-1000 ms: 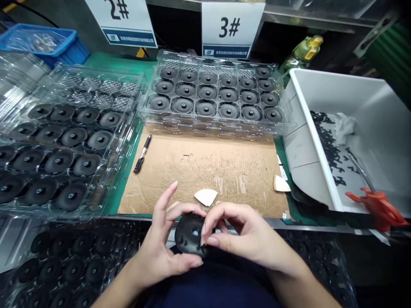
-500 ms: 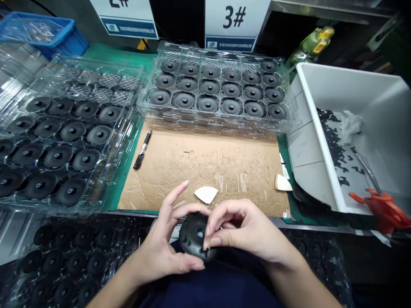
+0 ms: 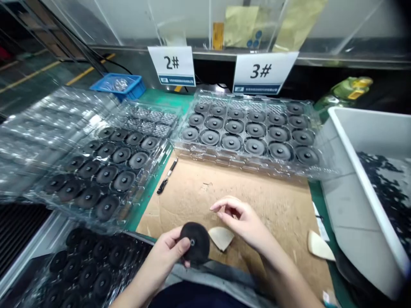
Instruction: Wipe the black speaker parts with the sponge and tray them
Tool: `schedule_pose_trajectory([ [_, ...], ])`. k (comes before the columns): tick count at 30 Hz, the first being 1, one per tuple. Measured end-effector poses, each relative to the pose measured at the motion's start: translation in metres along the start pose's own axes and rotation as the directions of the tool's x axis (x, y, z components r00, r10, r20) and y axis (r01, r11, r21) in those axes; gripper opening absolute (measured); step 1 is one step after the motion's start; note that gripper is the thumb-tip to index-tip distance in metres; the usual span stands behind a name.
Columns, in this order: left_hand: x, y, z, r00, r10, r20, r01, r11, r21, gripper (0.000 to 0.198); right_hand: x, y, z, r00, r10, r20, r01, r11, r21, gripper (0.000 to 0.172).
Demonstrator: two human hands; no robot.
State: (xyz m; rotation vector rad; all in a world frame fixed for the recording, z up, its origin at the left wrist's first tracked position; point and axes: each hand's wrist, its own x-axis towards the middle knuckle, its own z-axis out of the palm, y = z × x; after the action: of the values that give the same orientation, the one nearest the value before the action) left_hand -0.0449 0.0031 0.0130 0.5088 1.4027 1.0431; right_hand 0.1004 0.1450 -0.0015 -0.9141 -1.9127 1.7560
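My left hand (image 3: pixel 171 250) grips a round black disc (image 3: pixel 196 241) by its left side, thumb on its face near the small centre hub. To the right, my right hand (image 3: pixel 237 216) hangs above the cardboard sheet (image 3: pixel 189 196), fingers bent and a little apart, with nothing visible between them. Just below that hand, a cream wedge-shaped piece (image 3: pixel 221 237) lies beside the disc. A clear tray (image 3: pixel 244 160) of similar black discs stands behind the cardboard, and another tray (image 3: pixel 128 201) of them stands at the left.
A black pen (image 3: pixel 167 176) lies on the cardboard's left part. At the right are a white bin (image 3: pixel 349 171) with small black pieces and a second cream wedge (image 3: pixel 319 246). More discs sit in a tray (image 3: pixel 86 273) at lower left. A blue basket (image 3: pixel 133 89) stands behind.
The camera view has tilted up and shifted left. My right hand has come off the disc and moved up over the cardboard. My left hand has turned the disc, showing its hub face.
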Motion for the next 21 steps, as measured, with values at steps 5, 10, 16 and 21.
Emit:
schedule_pose_trajectory([
  [5,0.01,0.023,-0.025,0.943,0.058,-0.328,-0.076,0.996,-0.042,0.027,0.062,0.028,0.008,0.989,-0.113,-0.097,0.108,0.993,-0.047,0.019],
  [10,0.016,0.092,-0.08,0.807,0.368,-0.462,-0.152,0.885,0.439,0.025,0.075,0.05,0.003,0.967,-0.168,-0.192,0.16,0.985,-0.056,0.022],
  [16,0.086,0.193,-0.113,0.75,0.626,-0.212,0.108,0.201,0.974,0.04,0.073,0.055,-0.006,0.961,-0.118,-0.252,0.111,0.993,-0.039,0.024],
  [21,0.178,0.208,-0.12,0.767,0.604,-0.219,0.202,0.097,0.975,0.064,0.076,0.055,-0.007,0.966,-0.102,-0.237,0.098,0.995,-0.027,0.027],
])
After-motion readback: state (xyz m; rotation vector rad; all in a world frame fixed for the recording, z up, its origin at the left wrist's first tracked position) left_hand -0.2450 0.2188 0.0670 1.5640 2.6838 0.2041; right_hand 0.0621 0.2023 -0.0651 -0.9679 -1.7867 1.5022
